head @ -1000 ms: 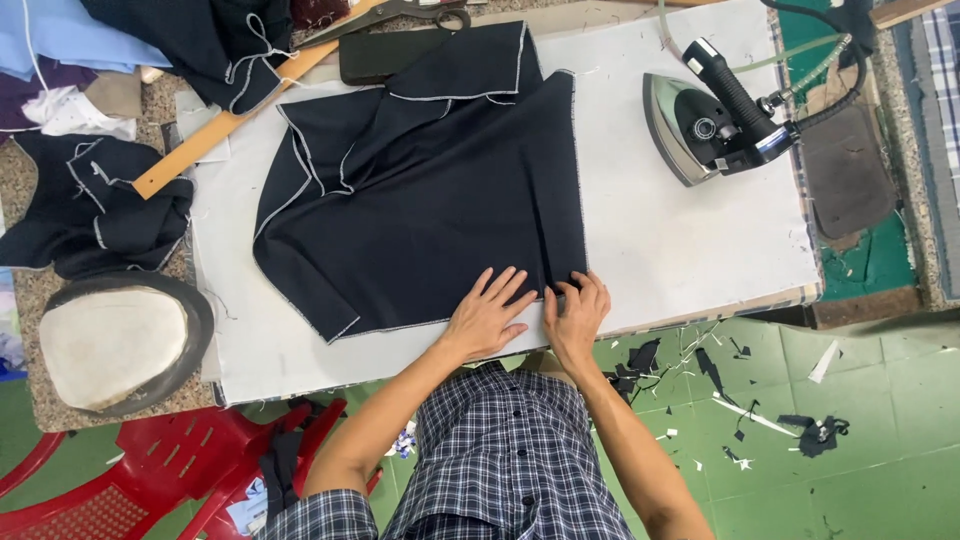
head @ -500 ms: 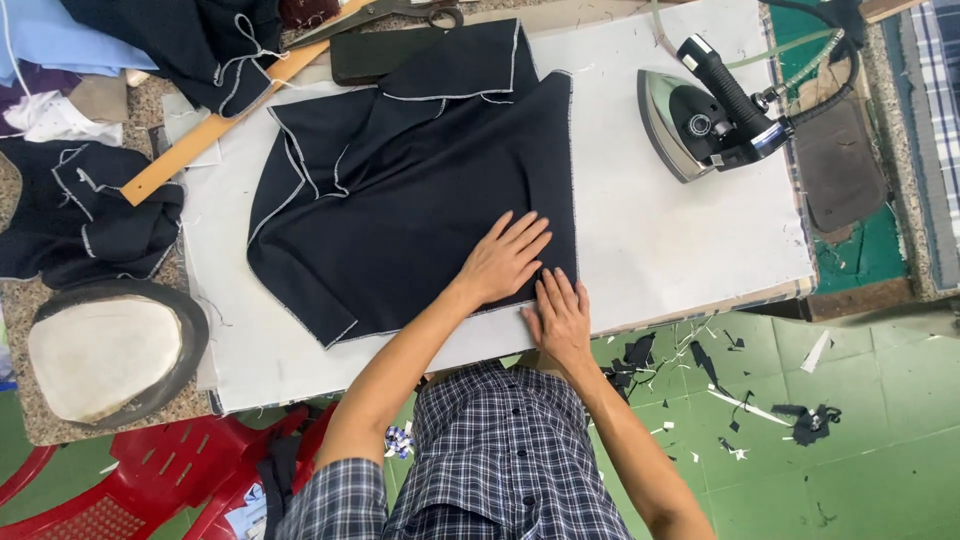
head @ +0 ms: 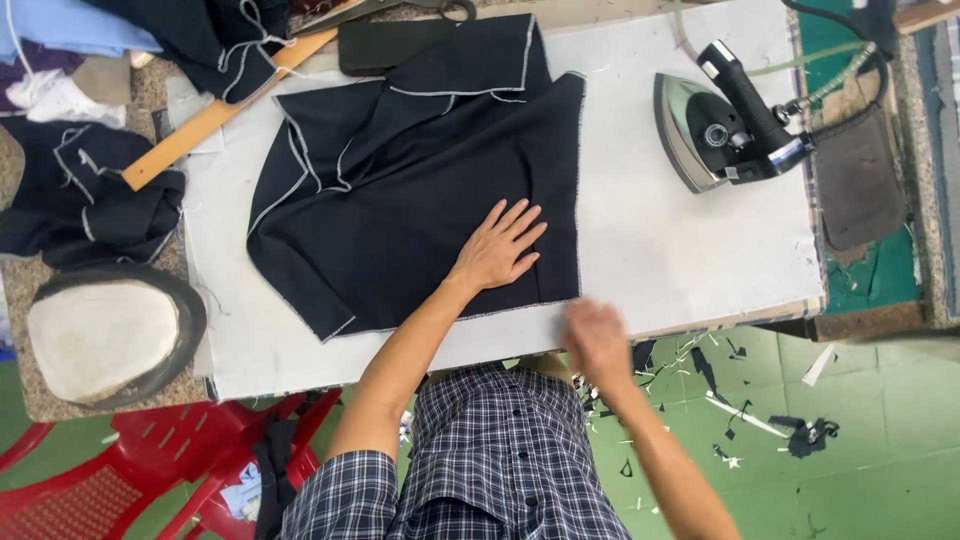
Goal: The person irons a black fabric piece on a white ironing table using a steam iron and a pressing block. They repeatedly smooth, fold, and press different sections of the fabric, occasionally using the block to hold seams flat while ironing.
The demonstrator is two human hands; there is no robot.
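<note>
A dark navy fabric piece (head: 400,190) with white-stitched edges lies spread on the white pressing table (head: 680,250). My left hand (head: 497,250) rests flat on its lower right part, fingers spread, holding nothing. My right hand (head: 595,340) is blurred just off the table's front edge, below the fabric's lower right corner; it touches nothing that I can see, and its fingers cannot be made out. A steam iron (head: 725,125) with a black handle lies on the table's right side, well away from both hands.
A wooden ruler (head: 215,120) lies at the back left beside more dark fabric (head: 75,195). A padded pressing ham (head: 105,335) sits at the left. A red plastic chair (head: 150,470) stands below. Fabric scraps litter the green floor (head: 760,420).
My left hand slid up and right across the fabric. My right hand left the fabric's lower edge and pulled back off the table toward me.
</note>
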